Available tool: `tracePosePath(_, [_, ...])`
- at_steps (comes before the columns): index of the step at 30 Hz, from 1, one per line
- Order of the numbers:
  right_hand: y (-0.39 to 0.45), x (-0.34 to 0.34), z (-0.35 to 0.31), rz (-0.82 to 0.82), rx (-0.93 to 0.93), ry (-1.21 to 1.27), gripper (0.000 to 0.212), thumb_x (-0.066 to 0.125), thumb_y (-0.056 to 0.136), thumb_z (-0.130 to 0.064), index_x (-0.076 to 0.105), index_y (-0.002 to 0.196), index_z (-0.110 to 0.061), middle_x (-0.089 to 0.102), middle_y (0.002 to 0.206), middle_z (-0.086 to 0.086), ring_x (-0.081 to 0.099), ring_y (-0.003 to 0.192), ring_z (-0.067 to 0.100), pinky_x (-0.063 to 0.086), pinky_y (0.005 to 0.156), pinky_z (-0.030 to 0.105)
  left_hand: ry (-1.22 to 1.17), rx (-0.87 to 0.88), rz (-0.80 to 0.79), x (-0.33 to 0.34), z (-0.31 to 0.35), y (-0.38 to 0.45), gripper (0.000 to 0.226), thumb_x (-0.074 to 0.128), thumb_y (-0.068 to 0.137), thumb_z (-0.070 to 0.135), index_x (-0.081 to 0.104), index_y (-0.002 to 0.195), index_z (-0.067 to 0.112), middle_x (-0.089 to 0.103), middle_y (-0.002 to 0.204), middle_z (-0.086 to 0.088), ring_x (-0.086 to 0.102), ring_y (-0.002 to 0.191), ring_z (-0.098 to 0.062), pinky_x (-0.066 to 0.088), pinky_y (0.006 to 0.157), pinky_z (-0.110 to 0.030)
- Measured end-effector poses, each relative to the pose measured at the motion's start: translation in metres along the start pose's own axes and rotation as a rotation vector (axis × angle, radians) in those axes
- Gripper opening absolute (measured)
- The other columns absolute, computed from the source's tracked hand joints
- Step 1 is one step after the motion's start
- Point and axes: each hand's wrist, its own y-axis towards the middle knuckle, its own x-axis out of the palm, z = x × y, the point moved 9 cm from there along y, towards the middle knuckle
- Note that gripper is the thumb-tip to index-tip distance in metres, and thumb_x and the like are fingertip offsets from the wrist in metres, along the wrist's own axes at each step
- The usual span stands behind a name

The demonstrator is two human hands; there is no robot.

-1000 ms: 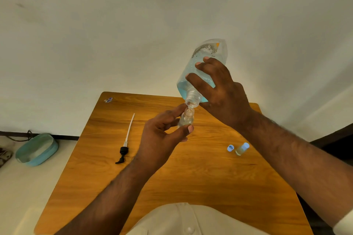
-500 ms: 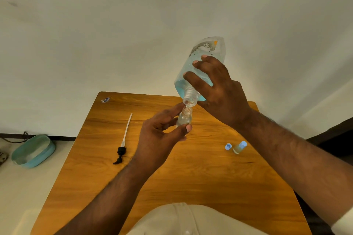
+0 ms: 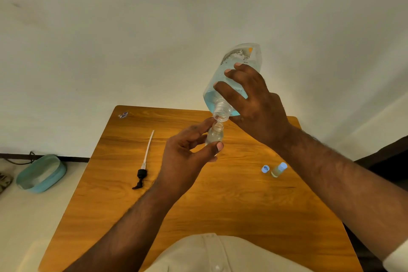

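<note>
My right hand (image 3: 256,104) grips a large clear bottle (image 3: 227,77) with pale blue liquid, tipped neck-down above the wooden table (image 3: 198,205). Its open threaded mouth sits right over the open neck of a small clear bottle (image 3: 215,134), which my left hand (image 3: 187,157) pinches upright between thumb and fingers. The two necks touch or nearly touch. The small bottle's lower part is hidden behind my thumb.
A black pump head with a long white tube (image 3: 144,161) lies on the table's left side. A loose blue cap (image 3: 265,169) and a small capped bottle (image 3: 279,169) lie at the right. A teal basin (image 3: 40,173) sits on the floor at left.
Both hands and both bottles hold almost the same pose. The view has shifted slightly, and the large bottle's neck has settled a little closer onto the small bottle's neck.
</note>
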Motion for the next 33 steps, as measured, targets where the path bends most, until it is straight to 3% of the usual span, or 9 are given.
tracePosePath(9, [-0.0029,0.0013,0.0003,-0.002,0.004,-0.003,0.071,0.081,0.073,-0.017,0.038,0.13,-0.018,0.033,0.131,0.011,0.034,0.128,0.034,0.059,0.069,0.05,0.005,0.006,0.001,0.0009,-0.0012,0.0005,0.058,0.076,0.073,0.016,0.061,0.129,0.012,0.064,0.129,0.0,0.064,0.117,-0.025,0.061,0.071,-0.051])
tracePosePath(28, [-0.006,-0.003,0.0005,0.009,0.003,-0.027,0.068,0.08,0.075,-0.015,0.04,0.13,-0.017,0.043,0.131,0.016,0.035,0.129,0.035,0.058,0.073,0.05,0.003,0.008,-0.01,0.0038,0.0032,-0.0025,0.053,0.076,0.072,0.018,0.063,0.123,0.027,0.066,0.126,-0.001,0.065,0.115,-0.024,0.061,0.072,-0.052])
tracePosePath(33, [-0.0067,-0.0056,0.0002,0.014,-0.004,-0.023,0.069,0.08,0.075,-0.016,0.039,0.13,-0.018,0.037,0.131,0.013,0.035,0.128,0.035,0.058,0.074,0.05,0.0,0.007,-0.013,0.0053,0.0039,-0.0035,0.054,0.076,0.071,0.018,0.063,0.122,0.026,0.065,0.127,-0.002,0.065,0.115,-0.024,0.061,0.072,-0.051])
